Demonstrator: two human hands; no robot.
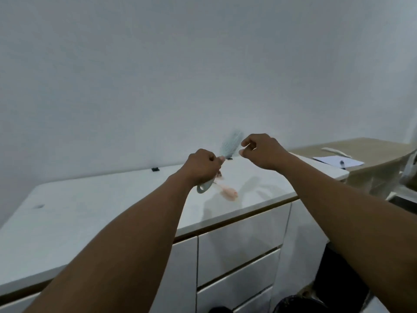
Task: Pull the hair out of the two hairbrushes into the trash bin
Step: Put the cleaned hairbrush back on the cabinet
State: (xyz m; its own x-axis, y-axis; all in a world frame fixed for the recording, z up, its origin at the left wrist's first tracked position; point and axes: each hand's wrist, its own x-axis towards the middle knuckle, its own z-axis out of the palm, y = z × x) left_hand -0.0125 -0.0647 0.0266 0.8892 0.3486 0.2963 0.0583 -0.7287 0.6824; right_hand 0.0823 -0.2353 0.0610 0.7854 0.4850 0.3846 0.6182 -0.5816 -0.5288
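My left hand (203, 166) is closed around the handle of a pale blue hairbrush (231, 144), holding it upright above the white cabinet top (94, 213). My right hand (262, 152) is at the brush head with thumb and fingers pinched together against the bristles; whether hair is in the pinch is too blurred to tell. A pink hairbrush (229, 192) lies on the cabinet top just below my left hand. The dark rim of a trash bin (300, 304) shows at the bottom edge, on the floor right of the cabinet.
The cabinet has drawers (239, 256) on its front. Two small black clips (155, 169) sit by the wall. To the right, a beige table (370, 150) carries a paper, a pen and a white comb. A clear bag (410, 166) hangs at the right edge.
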